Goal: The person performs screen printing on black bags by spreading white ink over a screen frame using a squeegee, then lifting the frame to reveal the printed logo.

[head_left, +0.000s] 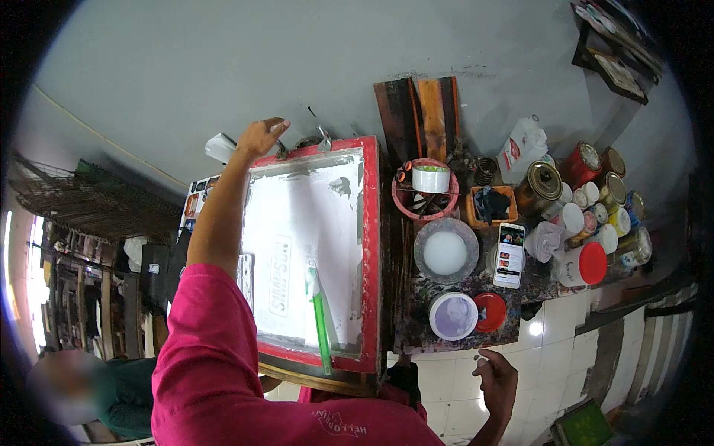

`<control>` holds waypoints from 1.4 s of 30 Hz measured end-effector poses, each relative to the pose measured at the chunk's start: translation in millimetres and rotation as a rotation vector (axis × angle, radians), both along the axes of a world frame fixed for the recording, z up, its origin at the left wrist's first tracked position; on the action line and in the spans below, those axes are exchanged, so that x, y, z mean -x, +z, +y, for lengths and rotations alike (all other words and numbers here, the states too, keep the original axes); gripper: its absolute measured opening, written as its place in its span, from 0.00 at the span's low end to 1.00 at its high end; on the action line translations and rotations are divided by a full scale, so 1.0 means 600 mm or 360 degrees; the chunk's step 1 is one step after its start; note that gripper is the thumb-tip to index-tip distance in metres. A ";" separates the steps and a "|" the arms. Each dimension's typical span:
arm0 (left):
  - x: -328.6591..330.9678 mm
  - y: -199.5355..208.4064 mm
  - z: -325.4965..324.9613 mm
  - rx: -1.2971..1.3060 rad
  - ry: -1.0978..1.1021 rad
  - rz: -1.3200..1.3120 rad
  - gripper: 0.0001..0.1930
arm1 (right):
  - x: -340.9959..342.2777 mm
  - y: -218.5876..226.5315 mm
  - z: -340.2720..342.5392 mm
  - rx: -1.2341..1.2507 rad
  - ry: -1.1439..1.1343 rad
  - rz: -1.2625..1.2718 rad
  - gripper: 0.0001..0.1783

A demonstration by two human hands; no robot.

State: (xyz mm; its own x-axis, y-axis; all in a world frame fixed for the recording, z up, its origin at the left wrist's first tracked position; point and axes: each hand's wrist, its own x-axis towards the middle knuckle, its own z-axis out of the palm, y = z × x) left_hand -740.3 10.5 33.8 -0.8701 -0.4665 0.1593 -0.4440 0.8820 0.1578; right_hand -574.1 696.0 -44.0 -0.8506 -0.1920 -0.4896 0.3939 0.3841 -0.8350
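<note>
Stretched forward over the far edge of a red-framed printing screen (370, 223), my left hand (262, 137) is above the metal clamps, its fingers extended and apparently holding nothing. Whether it touches a clamp (324, 140) is unclear. The screen lies flat, with faint lettering on its pale mesh and grey smears near the rim. A long green-handled tool (320, 327) with a whitish end rests on the mesh and crosses the near frame edge. My right hand (497, 379) hangs low at the right, off the dark table; its fingers are loosely bent and apart, with nothing visible in them.
On the stained table (416, 338) stand a bowl of white liquid (445, 251), a lilac-filled tub (453, 317), a red lid (491, 312) and a phone (509, 256). Several jars and cans crowd the right. Squeegees (433, 115) lean on the wall. Another person (130, 394) is at lower left.
</note>
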 end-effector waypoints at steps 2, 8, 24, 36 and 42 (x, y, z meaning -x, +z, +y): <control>-0.012 0.017 -0.002 0.0214 0.0138 -0.0211 0.37 | 0.002 -0.005 -0.001 0.0017 0.0028 0.0007 0.14; 0.005 0.038 -0.008 0.0140 0.0084 -0.0244 0.32 | 0.012 -0.005 -0.012 -0.0049 0.0083 0.0016 0.14; 0.093 -0.048 0.023 -0.0210 -0.1033 -0.0370 0.26 | -0.010 0.035 -0.045 -0.0310 0.0070 -0.0140 0.15; 0.068 -0.092 0.054 0.0378 -0.0736 -0.0257 0.22 | 0.271 0.074 -0.222 -0.0179 0.0388 0.1036 0.13; 0.109 -0.048 0.123 -0.1145 -0.0065 -0.0161 0.34 | 0.455 -0.068 -0.360 -0.1213 0.1066 0.1692 0.17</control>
State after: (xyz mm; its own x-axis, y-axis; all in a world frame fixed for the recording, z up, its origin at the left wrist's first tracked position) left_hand -805.5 84.2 5.2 -0.8833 -0.3921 -0.2568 -0.4560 0.5918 0.6647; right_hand -847.2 479.8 -84.9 -0.7256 -0.6747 0.1348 -0.6880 0.7143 -0.1279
